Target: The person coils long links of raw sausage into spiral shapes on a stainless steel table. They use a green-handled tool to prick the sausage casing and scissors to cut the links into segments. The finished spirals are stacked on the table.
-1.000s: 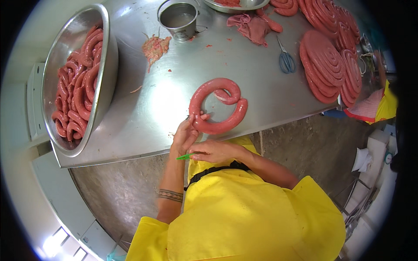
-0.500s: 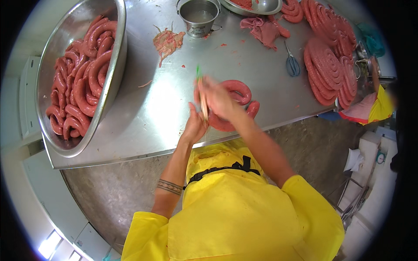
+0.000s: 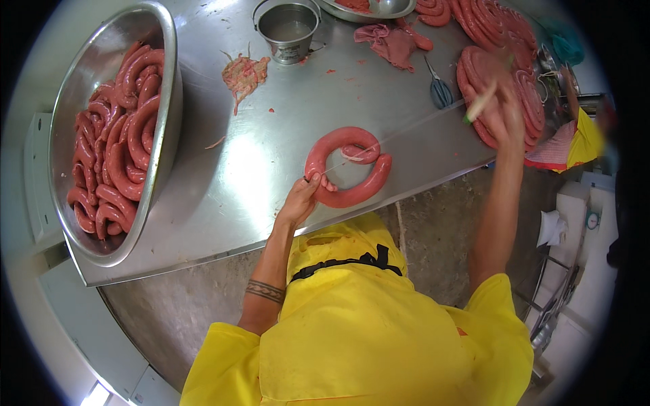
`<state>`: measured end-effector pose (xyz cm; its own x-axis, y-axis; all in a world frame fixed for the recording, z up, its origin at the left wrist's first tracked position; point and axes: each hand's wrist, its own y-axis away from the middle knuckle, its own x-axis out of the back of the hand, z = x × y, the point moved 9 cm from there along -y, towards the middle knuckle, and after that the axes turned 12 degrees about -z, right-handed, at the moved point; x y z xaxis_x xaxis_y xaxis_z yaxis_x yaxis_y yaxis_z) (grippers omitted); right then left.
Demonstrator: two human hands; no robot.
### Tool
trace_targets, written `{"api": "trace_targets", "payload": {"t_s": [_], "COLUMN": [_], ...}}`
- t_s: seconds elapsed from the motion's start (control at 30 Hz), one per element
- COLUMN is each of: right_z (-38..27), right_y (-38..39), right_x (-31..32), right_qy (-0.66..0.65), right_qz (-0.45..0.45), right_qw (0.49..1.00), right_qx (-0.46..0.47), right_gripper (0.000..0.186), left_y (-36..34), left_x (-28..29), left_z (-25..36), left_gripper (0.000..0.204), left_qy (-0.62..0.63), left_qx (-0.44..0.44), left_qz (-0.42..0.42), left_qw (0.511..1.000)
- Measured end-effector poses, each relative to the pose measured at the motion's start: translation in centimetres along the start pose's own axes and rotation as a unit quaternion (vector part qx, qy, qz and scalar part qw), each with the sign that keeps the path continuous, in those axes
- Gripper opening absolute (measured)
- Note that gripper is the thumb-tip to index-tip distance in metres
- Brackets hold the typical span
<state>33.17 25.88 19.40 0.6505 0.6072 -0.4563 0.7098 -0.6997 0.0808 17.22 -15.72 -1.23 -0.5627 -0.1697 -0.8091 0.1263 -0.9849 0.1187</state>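
Note:
A pink sausage (image 3: 357, 196) lies curled in a ring near the table's front edge. My left hand (image 3: 300, 201) pinches the casing at the ring's left side, thumb over the fingers. From there a thin string (image 3: 413, 127) runs taut across the ring, up to the right. At its other end my right hand (image 3: 503, 118), blurred by motion, grips a pale string spool (image 3: 482, 103) with a green tip, in the air by the coiled sausages (image 3: 474, 78). The right fingers are smeared, so their exact grip is unclear.
A large steel basin (image 3: 177, 88) full of sausages stands at left. Along the back of the metal table (image 3: 264, 149) are scraps of casing (image 3: 244, 78), a small bucket (image 3: 288, 51), a steel bowl (image 3: 399, 12), a pink cloth (image 3: 389, 44) and blue-handled scissors (image 3: 441, 93). Another person's arm (image 3: 573, 108) shows far right.
My right hand has swung from beside the left hand far out to the right with the spool, stretching the string. My left hand stays at the sausage. The whole view has shifted slightly.

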Motion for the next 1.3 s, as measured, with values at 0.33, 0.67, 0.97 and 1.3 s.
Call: {"api": "trace_targets", "payload": {"t_s": [0.33,0.67,0.97,1.3], "right_z": [19.9,25.9,3.1,24.5], "right_y": [14.3,9.2,3.6,7.7], "right_x": [-9.1,-26.8,-12.3,-25.6], "right_qy": [0.446,0.141,-0.045,0.579], "right_qz": [-0.192,-0.454,-0.305,-0.452], "right_qw": [0.802,0.873,0.951,0.673], "right_qx": [-0.348,-0.109,0.029,0.088], "right_gripper": [0.037,0.037,0.020,0.037], "left_y": [1.0,4.4,4.4,5.7], "left_x": [0.3,1.0,4.7,-5.4], "left_z": [5.0,6.3,2.9,9.4], "left_gripper": [0.022,0.029,0.030,0.025], "left_qy": [-0.506,-0.426,-0.382,-0.771], "left_qx": [0.041,-0.085,0.133,-0.128], "left_qz": [0.335,0.360,0.373,0.359], "left_qw": [0.794,0.825,0.835,0.510]}}
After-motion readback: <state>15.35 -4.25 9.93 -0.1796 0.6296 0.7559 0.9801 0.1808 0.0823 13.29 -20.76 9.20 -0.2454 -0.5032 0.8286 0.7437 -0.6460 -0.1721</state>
